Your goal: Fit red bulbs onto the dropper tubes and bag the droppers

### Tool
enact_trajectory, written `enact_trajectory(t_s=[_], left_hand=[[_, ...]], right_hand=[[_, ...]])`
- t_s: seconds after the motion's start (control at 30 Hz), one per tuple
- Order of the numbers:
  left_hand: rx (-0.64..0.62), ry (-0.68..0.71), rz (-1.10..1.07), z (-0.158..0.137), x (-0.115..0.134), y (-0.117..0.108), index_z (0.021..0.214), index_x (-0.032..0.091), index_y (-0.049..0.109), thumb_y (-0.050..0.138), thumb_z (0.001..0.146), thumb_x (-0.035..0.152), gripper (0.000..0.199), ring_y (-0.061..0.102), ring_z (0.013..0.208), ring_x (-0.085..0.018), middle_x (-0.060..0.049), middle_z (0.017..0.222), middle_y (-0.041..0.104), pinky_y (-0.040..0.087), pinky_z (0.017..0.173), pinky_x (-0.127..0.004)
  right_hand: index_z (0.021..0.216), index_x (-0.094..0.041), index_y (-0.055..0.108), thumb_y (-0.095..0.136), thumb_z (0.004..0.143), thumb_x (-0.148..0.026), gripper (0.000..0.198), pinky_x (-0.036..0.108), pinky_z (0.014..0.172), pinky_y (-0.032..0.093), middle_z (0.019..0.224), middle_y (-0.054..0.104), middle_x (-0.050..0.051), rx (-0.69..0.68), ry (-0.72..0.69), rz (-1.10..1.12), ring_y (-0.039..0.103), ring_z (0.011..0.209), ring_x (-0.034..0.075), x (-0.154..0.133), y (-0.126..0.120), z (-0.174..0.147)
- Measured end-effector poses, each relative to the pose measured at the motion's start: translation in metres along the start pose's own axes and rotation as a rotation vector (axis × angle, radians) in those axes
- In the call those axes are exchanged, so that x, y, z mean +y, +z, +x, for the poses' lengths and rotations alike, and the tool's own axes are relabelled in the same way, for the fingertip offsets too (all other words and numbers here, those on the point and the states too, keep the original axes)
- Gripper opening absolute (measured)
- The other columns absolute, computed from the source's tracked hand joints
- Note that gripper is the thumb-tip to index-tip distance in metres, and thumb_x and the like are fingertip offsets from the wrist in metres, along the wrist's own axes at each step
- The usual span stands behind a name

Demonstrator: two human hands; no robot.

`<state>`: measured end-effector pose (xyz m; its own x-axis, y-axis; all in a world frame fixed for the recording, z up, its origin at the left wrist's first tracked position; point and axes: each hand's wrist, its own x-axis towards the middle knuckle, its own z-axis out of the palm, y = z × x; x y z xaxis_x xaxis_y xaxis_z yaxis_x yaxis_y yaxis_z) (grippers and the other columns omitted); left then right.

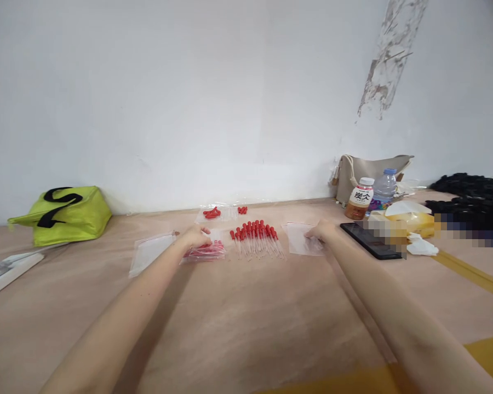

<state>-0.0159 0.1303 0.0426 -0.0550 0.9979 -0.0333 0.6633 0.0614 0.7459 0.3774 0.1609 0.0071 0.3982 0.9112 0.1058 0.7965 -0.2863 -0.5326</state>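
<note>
Several droppers with red rubber bulbs and thin clear tubes lie fanned side by side on the table between my hands. My left hand is at a clear plastic bag of red pieces, its fingers a little apart over the bag's back edge. Further right, my right hand has its fingers closed at the side of a clear zip bag lying flat. Behind the droppers is another clear bag, with loose red bulbs on it. Left of my left wrist lies a flat clear zip bag.
A yellow-green bag stands at the left by the wall. On the right are a phone, a brown drink bottle, a blue-capped bottle, a beige bag, a crumpled tissue and a black heap.
</note>
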Motion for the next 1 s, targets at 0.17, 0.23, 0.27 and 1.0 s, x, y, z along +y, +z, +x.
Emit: enact_trajectory(t_s=[0.17, 0.23, 0.27, 1.0], left_hand=[[0.285, 0.207, 0.099, -0.013, 0.000, 0.004, 0.099, 0.010, 0.057, 0.064, 0.072, 0.024, 0.032, 0.041, 0.109, -0.034, -0.010, 0.109, 0.049, 0.030, 0.093, -0.047], [0.400, 0.282, 0.132, -0.027, -0.004, 0.010, 0.101, 0.015, 0.056, 0.063, 0.071, 0.022, 0.031, 0.030, 0.117, -0.034, -0.012, 0.116, 0.043, 0.020, 0.099, -0.048], [0.438, 0.325, 0.146, -0.036, -0.007, 0.012, 0.101, 0.017, 0.055, 0.060, 0.073, 0.022, 0.029, 0.028, 0.118, -0.032, -0.012, 0.119, 0.040, 0.019, 0.100, -0.047], [0.374, 0.713, 0.052, -0.144, -0.018, 0.036, 0.108, 0.023, 0.047, 0.042, 0.087, 0.027, 0.023, 0.035, 0.118, -0.022, -0.007, 0.122, 0.041, 0.026, 0.101, -0.041]], right_hand=[[0.050, -0.014, 0.056, 0.073, 0.044, -0.017, 0.018, 0.027, 0.047, 0.040, 0.049, 0.057, 0.006, -0.006, 0.105, 0.086, 0.057, 0.055, 0.022, 0.006, 0.006, -0.002], [0.055, -0.014, 0.058, 0.069, 0.051, -0.020, 0.013, 0.025, 0.048, 0.039, 0.053, 0.057, 0.005, 0.037, 0.090, 0.161, 0.056, 0.056, 0.019, 0.007, 0.004, -0.008], [0.059, -0.014, 0.058, 0.066, 0.056, -0.022, 0.011, 0.024, 0.048, 0.038, 0.056, 0.058, 0.005, 0.066, 0.071, 0.210, 0.056, 0.056, 0.017, 0.006, 0.002, -0.013], [0.072, -0.014, 0.052, 0.067, 0.067, -0.021, 0.018, 0.024, 0.063, 0.051, 0.066, 0.064, 0.003, -1.027, 0.028, 1.421, 0.064, 0.066, 0.014, -0.079, 0.019, -0.218]])
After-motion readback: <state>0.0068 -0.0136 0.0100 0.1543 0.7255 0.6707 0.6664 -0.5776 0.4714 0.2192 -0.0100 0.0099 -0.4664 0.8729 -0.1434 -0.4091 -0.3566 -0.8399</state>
